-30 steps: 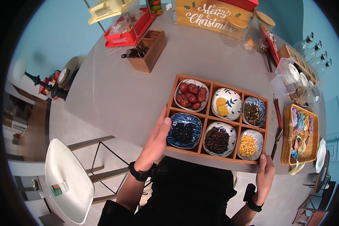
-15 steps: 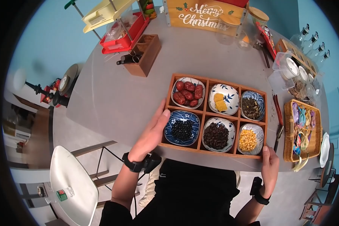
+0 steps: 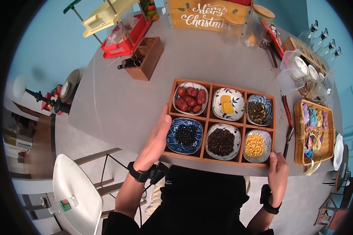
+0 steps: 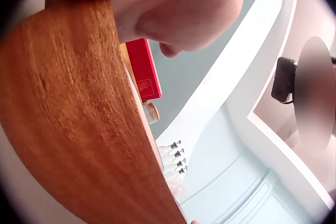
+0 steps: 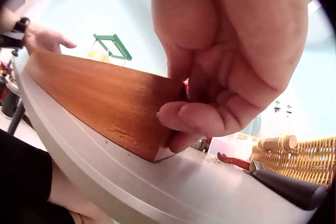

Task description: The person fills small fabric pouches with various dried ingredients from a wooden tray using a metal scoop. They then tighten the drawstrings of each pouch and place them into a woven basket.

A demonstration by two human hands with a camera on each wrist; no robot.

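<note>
In the head view, a six-compartment wooden tray (image 3: 223,122) lies near the table's front edge. Its bowls hold red dates (image 3: 191,100), yellow blocks (image 3: 227,105), dried leaves (image 3: 257,112), black beans (image 3: 185,135), dark brown beans (image 3: 221,142) and yellow corn kernels (image 3: 254,145). My left hand (image 3: 155,143) rests along the tray's left side with extended fingers. At the front right corner, my right hand (image 3: 277,172) grips the wood; the right wrist view shows its fingers (image 5: 207,119) curled at the tray's end (image 5: 115,103).
A wicker basket (image 3: 314,156) of colourful pouches and red-handled tools (image 3: 288,129) lie right of the tray. Farther back stand a wooden caddy (image 3: 147,64), a tiered rack (image 3: 123,45), a Christmas crate (image 3: 208,15), lidded jars (image 3: 232,29) and glass bottles (image 3: 317,37). A white chair (image 3: 76,192) stands left.
The tray has turned slightly and sits more level in the head view, with both hands still at its sides. The whole head view has shifted a little.
</note>
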